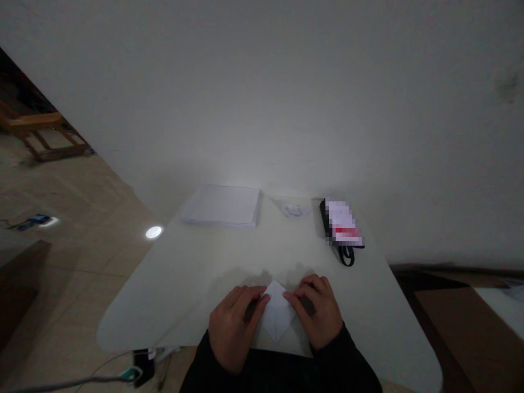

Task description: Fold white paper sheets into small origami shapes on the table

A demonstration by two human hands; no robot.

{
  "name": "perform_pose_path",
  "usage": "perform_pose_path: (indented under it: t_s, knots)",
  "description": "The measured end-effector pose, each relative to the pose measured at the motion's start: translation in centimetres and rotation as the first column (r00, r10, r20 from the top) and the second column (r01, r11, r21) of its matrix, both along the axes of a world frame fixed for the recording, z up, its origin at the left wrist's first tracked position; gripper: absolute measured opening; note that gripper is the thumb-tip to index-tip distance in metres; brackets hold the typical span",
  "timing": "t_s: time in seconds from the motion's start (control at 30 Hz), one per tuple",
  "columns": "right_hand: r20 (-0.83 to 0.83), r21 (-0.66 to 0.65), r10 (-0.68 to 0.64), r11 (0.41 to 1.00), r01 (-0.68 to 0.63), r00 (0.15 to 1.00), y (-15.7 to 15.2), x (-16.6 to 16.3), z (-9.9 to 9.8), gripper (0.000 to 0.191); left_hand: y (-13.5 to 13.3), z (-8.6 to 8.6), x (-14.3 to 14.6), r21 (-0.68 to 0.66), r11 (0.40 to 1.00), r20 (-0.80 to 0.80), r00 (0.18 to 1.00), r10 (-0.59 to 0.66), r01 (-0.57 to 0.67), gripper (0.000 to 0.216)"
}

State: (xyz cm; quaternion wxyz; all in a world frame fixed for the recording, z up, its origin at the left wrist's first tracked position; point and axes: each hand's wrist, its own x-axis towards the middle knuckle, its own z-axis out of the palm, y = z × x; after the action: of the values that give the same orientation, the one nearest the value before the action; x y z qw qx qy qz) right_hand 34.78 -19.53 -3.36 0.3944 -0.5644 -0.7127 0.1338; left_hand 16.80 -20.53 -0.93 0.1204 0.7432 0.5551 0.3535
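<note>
Near the front edge of the white table [180, 289], a small diamond of folded white paper [277, 322] lies between my hands. Its top corner points away from me, and creases run across it and down its middle. My left hand [235, 322] pinches the paper's left corner between thumb and fingers. At the opposite corner, my right hand [317, 311] holds it the same way, thumb on top. Whatever lies under my fingertips is hidden.
A stack of white paper [225, 204] sits at the back left of the table against the wall [262, 98]. A folded white paper piece [295, 209] rests at the back middle. To its right lies a black pouch with a strap [346, 256], its top blurred out.
</note>
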Motion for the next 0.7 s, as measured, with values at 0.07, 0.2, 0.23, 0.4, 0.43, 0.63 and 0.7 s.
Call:
perform_pose_path:
  t_s: [0.07,0.2,0.23,0.4,0.43,0.63,0.7]
  knots:
    - [0.052,0.007,-0.027,1.000,0.027,0.998,0.0,-0.2,-0.1,0.022,0.0,-0.2,0.0,-0.030,0.999,0.010,1.000,0.022,-0.022,0.017]
    - [0.108,0.058,-0.112,0.993,0.106,0.988,0.0,-0.4,0.1,0.022,0.4,-0.2,0.1,-0.099,0.995,-0.047,0.999,0.025,-0.030,0.017]
    - [0.108,0.070,-0.139,0.989,0.132,0.984,0.0,-0.5,0.1,0.022,0.5,-0.1,0.2,-0.104,0.994,-0.075,0.997,0.022,-0.030,0.018]
    - [0.108,0.082,-0.197,0.979,0.189,0.974,-0.2,-0.8,0.1,0.020,0.8,0.2,0.7,-0.110,0.993,-0.147,0.989,0.024,-0.041,0.026]
    - [0.109,0.080,-0.202,0.978,0.194,0.973,-0.2,-0.8,0.1,0.019,0.8,0.2,0.8,-0.112,0.993,-0.150,0.988,0.028,-0.046,0.029]
    - [0.113,0.053,-0.231,0.973,0.226,0.966,-0.3,-0.9,0.2,0.019,0.9,-0.1,1.1,-0.016,1.000,-0.148,0.989,-0.003,0.001,0.030]
    - [0.113,0.042,-0.233,0.972,0.230,0.966,-0.3,-0.9,0.3,0.020,0.9,-0.3,0.9,0.008,0.996,-0.100,0.991,-0.087,0.089,0.029]
